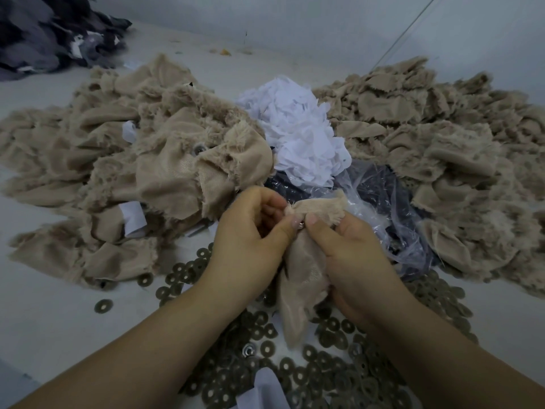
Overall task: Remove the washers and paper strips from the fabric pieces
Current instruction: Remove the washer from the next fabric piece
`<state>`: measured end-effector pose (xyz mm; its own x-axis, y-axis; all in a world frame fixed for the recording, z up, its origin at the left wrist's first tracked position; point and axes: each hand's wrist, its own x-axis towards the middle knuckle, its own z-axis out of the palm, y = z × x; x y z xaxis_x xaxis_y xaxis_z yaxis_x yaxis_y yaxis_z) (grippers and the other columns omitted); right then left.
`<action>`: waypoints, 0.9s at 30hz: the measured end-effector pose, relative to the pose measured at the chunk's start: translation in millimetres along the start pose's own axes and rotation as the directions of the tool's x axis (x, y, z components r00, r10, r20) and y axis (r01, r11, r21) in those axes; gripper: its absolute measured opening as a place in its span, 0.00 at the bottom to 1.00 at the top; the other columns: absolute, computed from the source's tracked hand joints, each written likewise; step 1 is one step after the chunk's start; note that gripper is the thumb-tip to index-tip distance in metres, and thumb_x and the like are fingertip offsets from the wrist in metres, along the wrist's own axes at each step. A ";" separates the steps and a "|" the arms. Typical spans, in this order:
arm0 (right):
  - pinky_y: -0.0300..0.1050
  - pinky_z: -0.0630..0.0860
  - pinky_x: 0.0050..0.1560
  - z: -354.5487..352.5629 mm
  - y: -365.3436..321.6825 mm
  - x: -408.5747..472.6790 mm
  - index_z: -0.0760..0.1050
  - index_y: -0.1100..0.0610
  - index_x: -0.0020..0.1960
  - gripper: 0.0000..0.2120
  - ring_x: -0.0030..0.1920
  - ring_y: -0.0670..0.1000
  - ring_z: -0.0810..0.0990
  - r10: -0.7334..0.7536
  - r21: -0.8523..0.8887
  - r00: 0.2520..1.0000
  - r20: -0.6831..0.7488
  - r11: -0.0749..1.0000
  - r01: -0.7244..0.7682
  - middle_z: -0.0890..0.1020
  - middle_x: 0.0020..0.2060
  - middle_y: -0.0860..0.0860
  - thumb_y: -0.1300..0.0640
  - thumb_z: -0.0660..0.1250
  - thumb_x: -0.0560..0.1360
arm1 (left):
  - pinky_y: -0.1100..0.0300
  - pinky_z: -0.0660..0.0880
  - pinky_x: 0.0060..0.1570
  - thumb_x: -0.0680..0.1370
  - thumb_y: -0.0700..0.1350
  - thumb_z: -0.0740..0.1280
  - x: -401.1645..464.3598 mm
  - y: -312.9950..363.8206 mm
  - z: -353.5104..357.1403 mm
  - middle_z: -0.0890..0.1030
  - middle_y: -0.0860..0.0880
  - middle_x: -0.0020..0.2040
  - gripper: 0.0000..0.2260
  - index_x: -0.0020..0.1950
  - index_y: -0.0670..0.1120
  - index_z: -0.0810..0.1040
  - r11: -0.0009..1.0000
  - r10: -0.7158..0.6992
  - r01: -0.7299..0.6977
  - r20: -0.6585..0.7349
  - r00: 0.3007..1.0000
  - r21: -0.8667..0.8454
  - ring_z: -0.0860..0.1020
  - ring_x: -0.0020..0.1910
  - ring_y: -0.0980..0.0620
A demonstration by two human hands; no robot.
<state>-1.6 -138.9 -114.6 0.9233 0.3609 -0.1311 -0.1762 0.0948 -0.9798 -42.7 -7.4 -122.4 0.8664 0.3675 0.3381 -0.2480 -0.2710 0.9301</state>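
Paper heap point(298, 134) between two fabric piles point(141, 160).

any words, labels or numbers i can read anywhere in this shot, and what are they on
None can be read.
The white paper strips look blank from here.
The washers show no legible stamping.
The clear plastic bag shows no print.
The fabric piece held by the left hand and right hand carries no label.

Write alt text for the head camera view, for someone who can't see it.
Left hand and right hand pinch a beige fabric piece above scattered washers; beige fabric piles flank white paper strips.
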 end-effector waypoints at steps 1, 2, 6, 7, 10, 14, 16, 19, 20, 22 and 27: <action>0.63 0.79 0.60 0.1 0.5 -0.5 0.79 0.61 0.59 0.10 0.53 0.59 0.85 -0.005 -0.010 1.000 -0.009 1.000 0.005 0.86 0.50 0.59 0.59 0.62 0.83 | 0.68 0.73 0.38 0.77 0.42 0.71 -1.0 -0.5 2.2 0.78 0.59 0.38 0.06 0.47 0.50 0.75 0.999 -0.015 0.014 0.004 1.000 0.036 0.76 0.36 0.63; 0.63 0.79 0.60 0.5 0.8 -0.6 0.79 0.61 0.58 0.10 0.53 0.59 0.86 -0.011 -0.022 1.000 -0.019 1.000 0.011 0.86 0.50 0.59 0.59 0.62 0.83 | 0.70 0.72 0.36 0.78 0.45 0.68 -1.4 -1.2 4.0 0.77 0.61 0.38 0.06 0.45 0.50 0.72 0.996 -0.008 0.006 0.014 1.000 0.094 0.74 0.35 0.63; 0.62 0.79 0.60 2.9 1.6 -1.7 0.79 0.61 0.58 0.10 0.52 0.57 0.86 -0.039 -0.048 0.999 -0.034 0.998 0.037 0.86 0.49 0.58 0.60 0.62 0.83 | 0.68 0.67 0.32 0.79 0.54 0.56 -1.6 -1.9 5.8 0.72 0.56 0.33 0.11 0.40 0.50 0.67 0.962 0.058 -0.090 0.129 0.990 0.258 0.71 0.33 0.60; 0.62 0.79 0.60 3.2 1.9 -1.9 0.79 0.61 0.58 0.10 0.52 0.57 0.86 -0.041 -0.052 0.998 -0.041 0.998 0.039 0.86 0.49 0.58 0.60 0.62 0.82 | 0.65 0.67 0.32 0.80 0.55 0.54 -1.4 -2.3 5.9 0.71 0.55 0.33 0.13 0.39 0.50 0.67 0.958 0.064 -0.103 0.149 0.987 0.268 0.71 0.33 0.58; 0.61 0.79 0.60 4.0 2.7 -1.8 0.80 0.60 0.57 0.09 0.51 0.56 0.86 -0.049 -0.041 0.998 -0.048 0.998 0.047 0.87 0.48 0.57 0.60 0.63 0.82 | 0.56 0.71 0.34 0.80 0.57 0.52 -1.3 -1.9 6.5 0.72 0.53 0.33 0.16 0.39 0.49 0.68 0.950 0.053 -0.101 0.167 0.985 0.295 0.71 0.33 0.57; 0.55 0.80 0.59 4.8 3.7 -4.2 0.80 0.58 0.57 0.09 0.52 0.53 0.86 -0.060 -0.002 0.998 -0.025 0.998 0.060 0.87 0.49 0.55 0.60 0.62 0.82 | 0.46 0.74 0.37 0.80 0.57 0.51 -1.5 1.5 7.8 0.74 0.52 0.33 0.18 0.39 0.47 0.70 0.955 0.041 -0.081 0.142 0.989 0.286 0.74 0.34 0.52; 0.54 0.80 0.58 5.3 4.9 -5.2 0.80 0.58 0.58 0.09 0.52 0.53 0.86 -0.031 0.038 0.999 -0.015 0.999 0.032 0.87 0.49 0.55 0.59 0.62 0.82 | 0.43 0.74 0.38 0.80 0.58 0.51 -1.7 2.4 7.9 0.75 0.51 0.34 0.19 0.40 0.47 0.71 0.951 0.039 -0.078 0.137 0.990 0.297 0.75 0.35 0.50; 0.56 0.79 0.60 6.2 5.4 -4.8 0.80 0.58 0.58 0.09 0.53 0.54 0.86 0.001 0.055 1.000 -0.028 0.998 0.001 0.87 0.49 0.56 0.59 0.63 0.82 | 0.43 0.75 0.39 0.79 0.59 0.49 -2.6 1.6 8.7 0.74 0.53 0.33 0.18 0.40 0.49 0.70 0.944 0.033 -0.074 0.129 0.991 0.322 0.75 0.35 0.50; 0.56 0.79 0.61 6.5 5.7 -4.8 0.80 0.59 0.59 0.09 0.53 0.54 0.86 0.007 0.053 0.999 -0.032 0.999 -0.005 0.87 0.49 0.56 0.59 0.63 0.82 | 0.44 0.75 0.40 0.79 0.59 0.49 -2.8 0.8 9.3 0.74 0.53 0.34 0.17 0.41 0.50 0.69 0.945 0.032 -0.071 0.127 0.991 0.318 0.75 0.35 0.51; 0.57 0.79 0.61 6.1 5.7 -5.0 0.80 0.58 0.58 0.09 0.53 0.54 0.86 0.005 0.038 0.999 -0.039 0.999 -0.003 0.87 0.49 0.56 0.59 0.63 0.82 | 0.44 0.75 0.40 0.80 0.58 0.50 -3.1 -0.6 10.6 0.74 0.53 0.34 0.16 0.41 0.51 0.69 0.954 0.028 -0.066 0.134 0.991 0.293 0.75 0.35 0.52; 0.58 0.80 0.61 7.5 3.8 -6.4 0.80 0.59 0.58 0.09 0.52 0.54 0.86 -0.016 0.007 0.999 -0.049 1.000 0.017 0.87 0.48 0.56 0.59 0.63 0.82 | 0.50 0.73 0.35 0.79 0.61 0.50 -0.4 -6.5 11.0 0.73 0.58 0.33 0.15 0.37 0.56 0.65 0.970 0.031 -0.064 0.143 0.989 0.233 0.71 0.32 0.57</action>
<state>-10.7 -133.9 -116.3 0.9416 0.3137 -0.1223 -0.1632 0.1073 -0.9808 -36.7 -15.5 -130.2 0.9113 0.2282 0.3428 -0.1952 -0.4936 0.8475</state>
